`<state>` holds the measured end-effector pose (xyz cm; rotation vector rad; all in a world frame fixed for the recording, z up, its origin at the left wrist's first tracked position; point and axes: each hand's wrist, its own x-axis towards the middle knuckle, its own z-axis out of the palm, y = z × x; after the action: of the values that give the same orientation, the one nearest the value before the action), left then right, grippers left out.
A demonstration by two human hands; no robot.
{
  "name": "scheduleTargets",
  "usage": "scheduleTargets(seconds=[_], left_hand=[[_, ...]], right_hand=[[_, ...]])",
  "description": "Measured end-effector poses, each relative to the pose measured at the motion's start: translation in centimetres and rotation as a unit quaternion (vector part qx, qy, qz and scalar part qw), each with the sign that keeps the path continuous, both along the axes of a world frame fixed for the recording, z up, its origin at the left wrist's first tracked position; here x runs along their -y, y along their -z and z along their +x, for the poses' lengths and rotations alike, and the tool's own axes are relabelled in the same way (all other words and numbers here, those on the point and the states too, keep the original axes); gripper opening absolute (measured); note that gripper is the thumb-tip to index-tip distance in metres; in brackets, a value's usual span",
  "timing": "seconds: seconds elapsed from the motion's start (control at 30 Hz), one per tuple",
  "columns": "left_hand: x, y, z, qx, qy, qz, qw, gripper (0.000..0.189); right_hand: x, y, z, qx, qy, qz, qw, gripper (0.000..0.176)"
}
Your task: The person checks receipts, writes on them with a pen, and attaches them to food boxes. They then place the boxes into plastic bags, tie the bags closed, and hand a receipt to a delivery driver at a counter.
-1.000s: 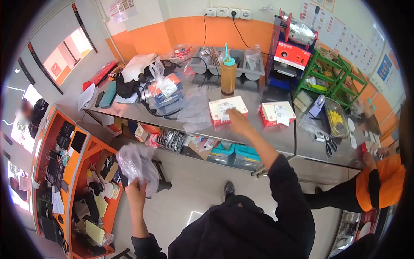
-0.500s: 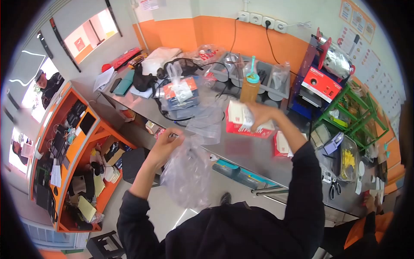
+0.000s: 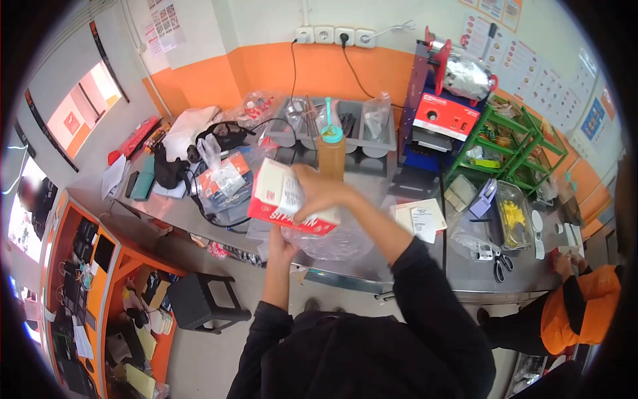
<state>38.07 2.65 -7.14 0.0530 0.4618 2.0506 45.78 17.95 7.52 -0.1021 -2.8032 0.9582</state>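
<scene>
My right hand [image 3: 318,193] grips a red and white cardboard food box [image 3: 271,185] from above, with a printed slip on its lid. The box is tilted over the near edge of the counter. Just below it, my left hand [image 3: 282,246] is closed on a clear plastic bag [image 3: 339,245]; the box hides some of its fingers. The bag spreads across the counter under and to the right of the box. A second box [image 3: 402,216], with paper slips on top, sits to the right of my right forearm.
Behind the box stands a sauce bottle [image 3: 331,156] with a turquoise cap, before grey utensil bins [image 3: 375,143]. A red-fronted machine [image 3: 438,116] and green rack [image 3: 505,143] are at right, near scissors [image 3: 502,266]. A co-worker in orange [image 3: 578,309] stands far right; a black stool [image 3: 206,299] lower left.
The view has turned right. My right hand has lifted the box and brought it leftward over the bag. My left hand has moved the bag from hanging beside the counter to under the box.
</scene>
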Motion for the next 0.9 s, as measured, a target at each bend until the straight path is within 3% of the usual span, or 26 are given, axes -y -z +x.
scheduleTargets(seconds=[0.07, 0.13, 0.2, 0.33, 0.37, 0.43, 0.47, 0.53, 0.57, 0.67, 0.77, 0.8, 0.87, 0.9], left_hand=[[1.5, 5.4, -1.5, 0.013, 0.017, -0.026, 0.999, 0.038], [3.1, 7.4, -2.7, 0.012, 0.019, -0.06, 0.998, 0.039], [4.9, 6.8, -3.9, -0.009, 0.015, -0.11, 0.994, 0.036], [3.8, -0.7, -5.3, -0.28, -0.1, -0.245, 0.923, 0.032], [2.5, -1.1, -6.0, -0.341, -0.131, -0.229, 0.902, 0.031], [1.5, -3.0, -5.0, -0.426, 0.06, -0.236, 0.871, 0.032], [1.1, -4.4, -4.4, -0.464, 0.153, -0.233, 0.841, 0.033], [2.1, -5.9, -2.4, -0.602, 0.185, -0.187, 0.754, 0.03], [2.9, -6.2, -1.6, -0.665, 0.196, -0.163, 0.702, 0.029], [6.1, -6.2, -4.4, -0.704, -0.022, -0.383, 0.598, 0.024], [6.0, -4.5, -3.5, -0.81, 0.07, -0.343, 0.47, 0.019], [5.7, -4.5, -3.2, -0.796, 0.151, -0.295, 0.507, 0.018], [5.0, -9.4, -2.2, -0.742, 0.31, -0.193, 0.562, 0.019], [4.9, -12.3, -2.5, -0.623, 0.25, -0.105, 0.734, 0.022]], right_hand=[[2.6, 6.6, -0.5, -0.002, 0.054, -0.042, 0.998, 0.114], [3.5, 10.5, 0.6, -0.013, 0.092, -0.053, 0.994, 0.117], [2.6, 12.3, 2.3, -0.009, 0.063, -0.027, 0.998, 0.118], [-0.1, 11.2, 6.2, 0.087, 0.002, 0.052, 0.995, 0.116], [0.0, 10.3, 6.4, 0.129, 0.025, 0.088, 0.987, 0.116], [-0.2, 8.9, 6.8, 0.212, 0.074, 0.161, 0.961, 0.115], [-0.8, 9.0, 6.6, 0.213, 0.081, 0.166, 0.96, 0.115], [-2.3, 9.4, 6.2, 0.216, 0.092, 0.176, 0.956, 0.114], [-3.3, 8.7, 6.3, 0.282, 0.063, 0.12, 0.95, 0.11], [-4.2, 5.2, 6.3, 0.334, 0.108, 0.153, 0.924, 0.105], [-3.9, 7.4, 6.8, 0.266, 0.201, 0.168, 0.928, 0.105], [-3.7, 7.6, 6.8, 0.245, 0.226, 0.18, 0.926, 0.105], [-2.9, 7.8, 6.2, 0.247, 0.189, 0.192, 0.931, 0.1], [-2.4, 8.0, 5.9, 0.248, 0.168, 0.197, 0.933, 0.098]])
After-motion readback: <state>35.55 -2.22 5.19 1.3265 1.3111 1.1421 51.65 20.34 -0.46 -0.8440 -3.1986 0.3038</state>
